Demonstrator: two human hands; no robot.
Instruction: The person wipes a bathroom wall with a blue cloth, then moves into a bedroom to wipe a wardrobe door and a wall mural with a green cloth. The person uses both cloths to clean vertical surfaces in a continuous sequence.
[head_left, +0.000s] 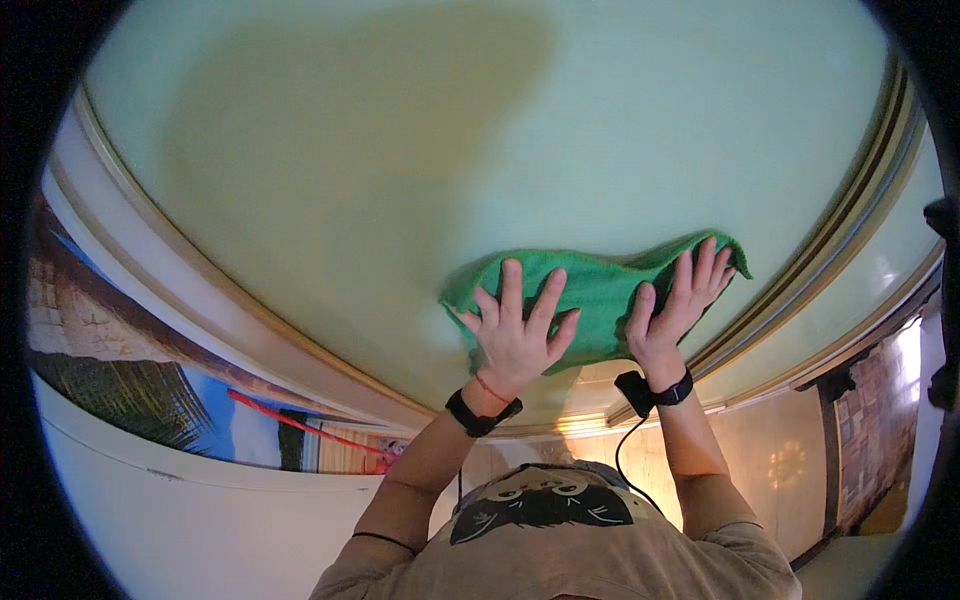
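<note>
A green cloth (592, 300) lies spread against a smooth pale green panel (660, 135), its upper edge wavy and its right corner lifted. My left hand (516, 326) presses flat on the left part of the cloth with fingers spread. On the right part rests my right hand (675, 304), its fingers also apart and reaching up to the cloth's top edge. Neither hand grips the cloth. Each wrist wears a black band, the right one with a small black device (634, 392) and a cable.
A raised, light brown frame (300, 341) edges the panel at the left. Grooved rails (814, 262) run along its right side. Below left are a picture with a palm leaf (127, 397) and a red cord (307, 426). A dark cable hangs near my right arm.
</note>
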